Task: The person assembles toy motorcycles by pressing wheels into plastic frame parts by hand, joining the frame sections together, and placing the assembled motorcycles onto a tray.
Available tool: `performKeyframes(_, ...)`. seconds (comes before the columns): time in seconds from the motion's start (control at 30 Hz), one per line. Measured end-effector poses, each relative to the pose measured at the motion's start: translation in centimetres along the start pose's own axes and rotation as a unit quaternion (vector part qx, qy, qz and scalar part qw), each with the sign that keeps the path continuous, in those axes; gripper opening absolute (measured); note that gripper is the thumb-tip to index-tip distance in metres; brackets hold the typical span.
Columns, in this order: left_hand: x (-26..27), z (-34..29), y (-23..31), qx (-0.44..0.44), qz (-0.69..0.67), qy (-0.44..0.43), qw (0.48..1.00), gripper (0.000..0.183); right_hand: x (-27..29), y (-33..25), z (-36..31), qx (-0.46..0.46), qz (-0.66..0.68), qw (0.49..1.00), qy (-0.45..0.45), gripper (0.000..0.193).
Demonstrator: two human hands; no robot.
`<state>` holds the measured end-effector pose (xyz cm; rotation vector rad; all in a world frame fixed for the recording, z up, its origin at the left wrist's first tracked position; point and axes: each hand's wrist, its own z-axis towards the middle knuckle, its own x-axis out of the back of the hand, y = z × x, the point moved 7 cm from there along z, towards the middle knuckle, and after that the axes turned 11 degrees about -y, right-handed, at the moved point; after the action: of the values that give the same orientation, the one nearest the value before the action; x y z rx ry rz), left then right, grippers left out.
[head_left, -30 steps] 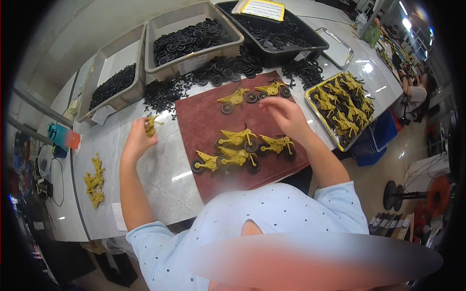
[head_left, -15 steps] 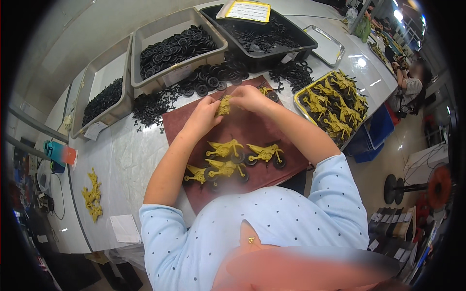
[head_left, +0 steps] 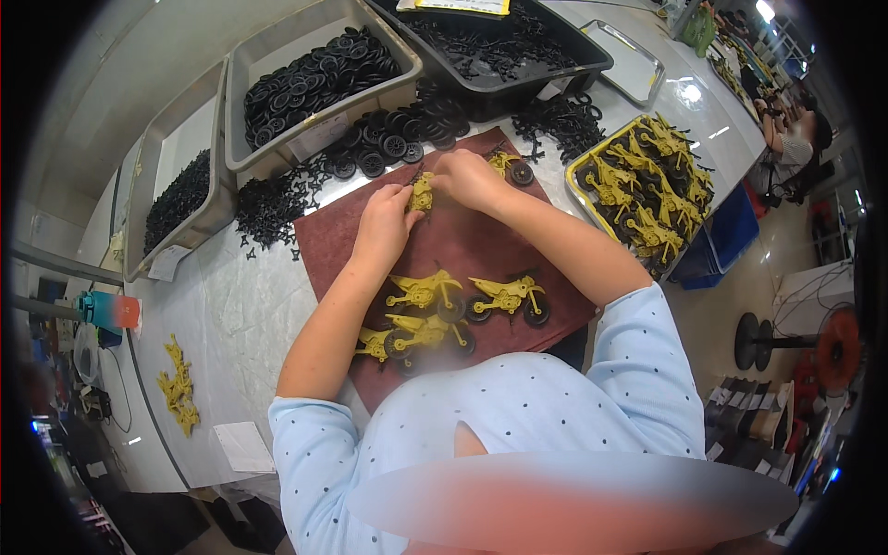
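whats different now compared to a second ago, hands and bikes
The left hand, gripping a yellow part, moved right, from beside the red cloth to over its upper half. The right hand moved left to meet it at the part. The four lower toy motorbikes, the loaded tray and the bins stayed in place.

We have cloth (head_left: 462, 242) before us on table (head_left: 250, 324). On its near half: toy motorcycles (head_left: 507, 294). Toward its far edge: our left hand (head_left: 384, 220) and right hand (head_left: 470, 180), toy body (head_left: 422, 194) between them. Left of cloth: loose bodies (head_left: 178, 396). Behind cloth: wheel heap (head_left: 395, 146), small parts (head_left: 277, 202) to its left, bins (head_left: 379, 104) behind both. Right: filled tray (head_left: 585, 203), second tray (head_left: 631, 67) behind it.
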<state>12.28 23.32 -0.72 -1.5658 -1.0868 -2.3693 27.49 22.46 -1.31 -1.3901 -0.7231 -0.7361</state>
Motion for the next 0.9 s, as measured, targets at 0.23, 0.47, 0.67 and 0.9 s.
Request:
performKeyframes(0.23, 0.4, -0.3, 0.0, 0.020, -0.009, -0.001, 1.000, 0.038, -0.5, 0.0, -0.2, -0.014, 0.015, 1.000, -0.015, 0.025)
performKeyframes(0.47, -0.1, -0.5, -0.8, 0.001, 0.027, 0.010, 1.000, 0.039, -0.4, -0.8, -1.3, 0.008, 0.047, 0.998, 0.036, 0.025)
performKeyframes(0.67, -0.4, -0.4, 0.3, 0.027, 0.099, 0.007, 0.995, 0.039, -1.6, -3.1, -3.0, 0.154, -0.164, 0.974, -0.032, 0.038)
performKeyframes(0.9, -0.9, -0.4, 0.5, 0.009, 0.113, 0.002, 0.994, 0.037, -2.0, -3.6, -4.2, 0.209, -0.305, 0.926, 0.073, 0.039)
